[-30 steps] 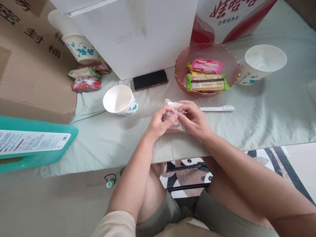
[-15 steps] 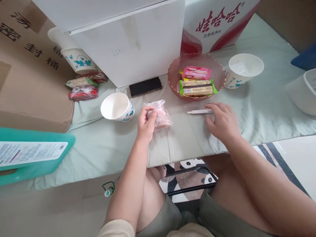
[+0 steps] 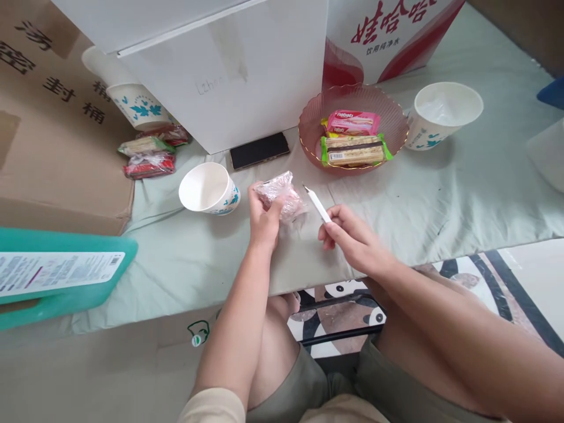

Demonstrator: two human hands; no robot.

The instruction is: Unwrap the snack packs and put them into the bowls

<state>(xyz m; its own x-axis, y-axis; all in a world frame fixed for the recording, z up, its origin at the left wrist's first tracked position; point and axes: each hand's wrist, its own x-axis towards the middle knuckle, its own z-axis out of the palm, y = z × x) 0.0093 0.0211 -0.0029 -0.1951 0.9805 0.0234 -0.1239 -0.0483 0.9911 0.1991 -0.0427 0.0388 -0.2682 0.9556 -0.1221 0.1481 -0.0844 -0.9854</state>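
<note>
My left hand is closed around a pinkish packet in clear crinkled plastic, thumb across its near face. The packet is tilted up off the cloth. In my right hand is a slim white craft knife, gripped near its back end. Its thin dark tip points up and left, a short way to the right of the packet and apart from it. A white paper cup stands open-topped to the left of my left hand.
Behind my hands lie a black phone and a pink glass bowl holding wrapped wafers. Another paper cup with clear plastic inside stands right of it. White box, carton, snack packets and green jug border the space.
My right hand has picked up the craft knife from the cloth and brought it left, turning its tip towards the packet. My left hand has tilted the packet up.
</note>
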